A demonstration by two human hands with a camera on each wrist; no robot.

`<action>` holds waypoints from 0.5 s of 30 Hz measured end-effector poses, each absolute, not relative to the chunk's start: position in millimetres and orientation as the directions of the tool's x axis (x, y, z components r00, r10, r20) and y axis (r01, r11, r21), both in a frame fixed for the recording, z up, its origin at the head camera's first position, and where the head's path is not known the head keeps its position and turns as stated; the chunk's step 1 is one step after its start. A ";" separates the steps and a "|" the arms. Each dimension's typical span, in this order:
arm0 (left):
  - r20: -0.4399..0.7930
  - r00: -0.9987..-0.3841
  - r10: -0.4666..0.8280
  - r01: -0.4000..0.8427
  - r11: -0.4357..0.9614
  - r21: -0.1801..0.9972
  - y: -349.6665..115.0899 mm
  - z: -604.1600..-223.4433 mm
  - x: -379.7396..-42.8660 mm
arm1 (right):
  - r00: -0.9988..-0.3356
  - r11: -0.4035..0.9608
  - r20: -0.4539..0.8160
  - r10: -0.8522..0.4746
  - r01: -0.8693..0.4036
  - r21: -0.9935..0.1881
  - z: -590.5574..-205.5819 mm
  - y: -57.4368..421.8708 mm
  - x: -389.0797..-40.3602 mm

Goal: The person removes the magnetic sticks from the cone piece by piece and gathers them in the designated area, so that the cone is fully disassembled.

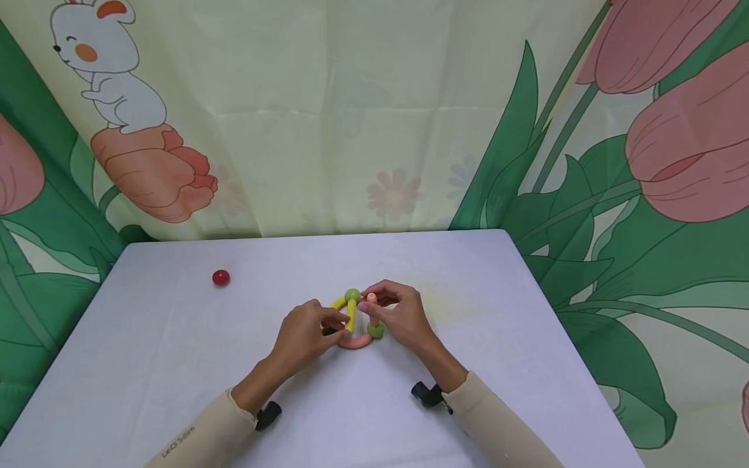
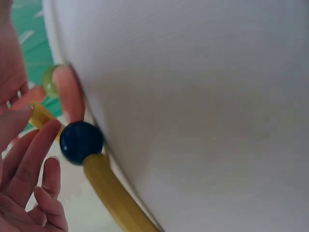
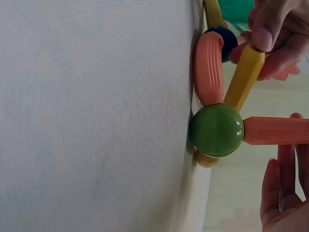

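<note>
A small frame of toy building sticks and balls sits mid-table. My left hand (image 1: 307,330) pinches the end of a raised yellow stick (image 3: 244,77) between thumb and finger. In my right hand (image 1: 404,315) is a straight pink stick (image 1: 372,311), which stands up from a green ball (image 3: 217,130). A curved pink piece (image 3: 208,70) joins that ball to a dark blue ball (image 2: 81,142). From the blue ball runs another yellow stick (image 2: 118,195). A lighter green ball (image 1: 352,294) shows at the far side, by the yellow sticks. The fingers partly hide the joints.
A red ball (image 1: 220,277) lies alone at the far left of the white-covered table (image 1: 146,351). Behind the table's back edge hangs a printed curtain (image 1: 281,117). Black wrist cameras (image 1: 268,415) are strapped at both sleeves.
</note>
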State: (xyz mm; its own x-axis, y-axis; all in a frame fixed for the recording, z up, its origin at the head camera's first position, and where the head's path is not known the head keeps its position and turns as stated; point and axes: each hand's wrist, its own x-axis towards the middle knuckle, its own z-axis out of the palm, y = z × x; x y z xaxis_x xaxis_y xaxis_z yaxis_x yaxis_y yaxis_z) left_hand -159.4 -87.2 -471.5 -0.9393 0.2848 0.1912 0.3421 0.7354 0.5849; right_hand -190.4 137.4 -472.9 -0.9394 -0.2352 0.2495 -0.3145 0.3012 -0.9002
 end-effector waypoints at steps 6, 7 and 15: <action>0.224 -0.923 0.313 0.385 0.750 0.538 -81.9 -478.5 -154.6 | -0.943 0.296 0.236 -0.236 -0.301 -0.906 -472.5 136.8 -189.4; 0.224 -0.922 0.317 0.388 0.748 0.539 -80.9 -479.3 -154.3 | -0.943 0.296 0.236 -0.236 -0.301 -0.906 -472.6 136.7 -189.3; 0.237 -0.912 0.335 0.410 0.760 0.503 -78.6 -482.0 -154.8 | -0.942 0.296 0.235 -0.240 -0.301 -0.906 -471.1 136.9 -189.4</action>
